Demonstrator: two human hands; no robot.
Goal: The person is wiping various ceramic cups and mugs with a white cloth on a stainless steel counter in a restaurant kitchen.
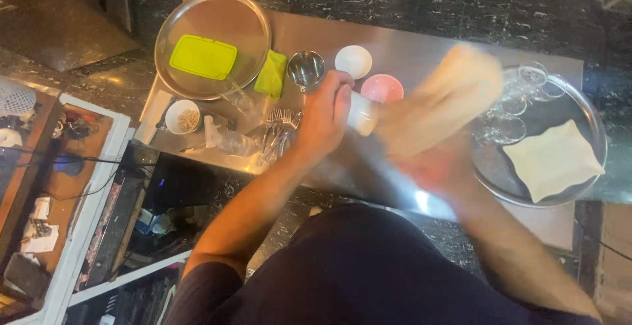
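left hand (324, 118) fingers (342, 104) wrap white cup (362, 112), cloth (438, 101) beside.

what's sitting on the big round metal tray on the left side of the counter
A lime-green rectangular plastic lid lies flat on the round steel tray. Whatever is beneath the lid is covered.

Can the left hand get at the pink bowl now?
Probably not at once: the left hand is closed around a white cup. The pink bowl sits close beside it, with nothing lying between, so only the cup held in the grip hinders it.
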